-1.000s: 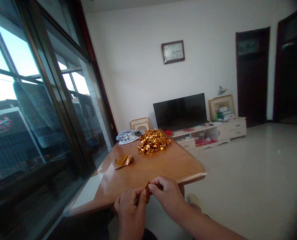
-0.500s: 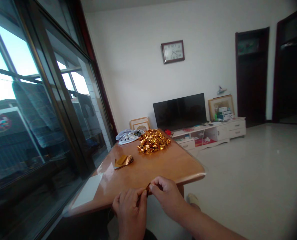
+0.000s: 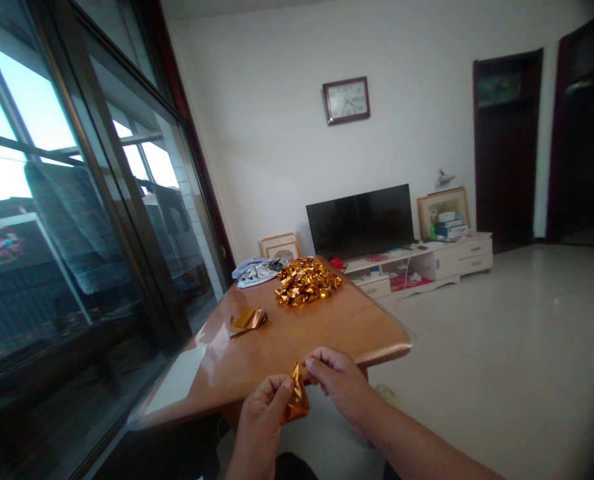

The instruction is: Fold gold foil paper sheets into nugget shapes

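Note:
A small folded piece of gold foil paper [image 3: 297, 401] is pinched between both my hands just in front of the near edge of the wooden table [image 3: 327, 327]. My left hand [image 3: 259, 420] grips its lower left side. My right hand [image 3: 334, 383] holds its top right corner with the fingertips. A heap of several folded gold paper pieces [image 3: 307, 282] lies on the far half of the table. A short stack of flat gold sheets [image 3: 247, 321] lies at the table's left side.
A crumpled light cloth [image 3: 257, 271] lies at the table's far end. A glass sliding door [image 3: 77, 220] runs along the left. A TV [image 3: 359, 221] on a low white cabinet [image 3: 427, 263] stands against the far wall, under a wall clock [image 3: 345, 101]. Pale floor [image 3: 501, 347] spreads right.
The gold paper, earlier mostly hidden between my fingers, now shows as a pointed folded shape. Both hands shifted slightly to the right and apart.

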Demonstrator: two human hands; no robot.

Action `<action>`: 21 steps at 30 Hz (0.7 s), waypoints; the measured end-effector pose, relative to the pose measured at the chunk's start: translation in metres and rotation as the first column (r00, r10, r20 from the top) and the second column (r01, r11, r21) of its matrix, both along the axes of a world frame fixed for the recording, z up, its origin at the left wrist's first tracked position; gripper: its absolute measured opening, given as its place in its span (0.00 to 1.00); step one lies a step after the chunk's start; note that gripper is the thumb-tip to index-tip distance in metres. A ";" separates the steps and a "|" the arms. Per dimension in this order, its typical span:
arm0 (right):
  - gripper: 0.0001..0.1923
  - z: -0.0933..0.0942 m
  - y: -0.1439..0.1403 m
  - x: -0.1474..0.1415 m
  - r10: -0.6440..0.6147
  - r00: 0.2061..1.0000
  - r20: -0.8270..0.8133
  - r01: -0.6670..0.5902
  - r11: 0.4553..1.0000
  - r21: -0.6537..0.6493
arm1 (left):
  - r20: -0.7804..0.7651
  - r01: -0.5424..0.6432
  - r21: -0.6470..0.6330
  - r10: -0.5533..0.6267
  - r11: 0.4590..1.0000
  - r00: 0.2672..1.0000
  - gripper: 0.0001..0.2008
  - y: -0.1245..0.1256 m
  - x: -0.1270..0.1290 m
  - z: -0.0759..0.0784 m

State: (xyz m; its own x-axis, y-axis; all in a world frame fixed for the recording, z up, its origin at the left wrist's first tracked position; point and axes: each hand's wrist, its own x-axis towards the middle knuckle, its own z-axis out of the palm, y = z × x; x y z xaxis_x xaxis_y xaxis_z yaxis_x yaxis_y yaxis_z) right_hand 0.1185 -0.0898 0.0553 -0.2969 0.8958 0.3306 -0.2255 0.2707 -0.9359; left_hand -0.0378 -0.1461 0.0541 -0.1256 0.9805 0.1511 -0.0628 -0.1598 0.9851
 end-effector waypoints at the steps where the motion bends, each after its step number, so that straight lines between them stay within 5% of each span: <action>1: 0.13 0.000 -0.001 0.000 0.028 1.000 0.005 -0.028 1.000 -0.005 | -0.002 0.008 -0.008 -0.008 1.000 1.000 0.17 0.000 0.000 0.000; 16: 0.17 -0.009 0.002 0.001 0.150 0.988 0.030 -0.147 0.987 -0.070 | -0.073 0.079 -0.044 -0.082 0.996 0.994 0.18 -0.001 0.001 0.001; 21: 0.19 -0.009 0.002 0.001 0.082 0.997 0.007 -0.082 0.997 -0.008 | -0.092 0.090 -0.039 -0.093 0.995 0.991 0.17 -0.002 0.002 0.006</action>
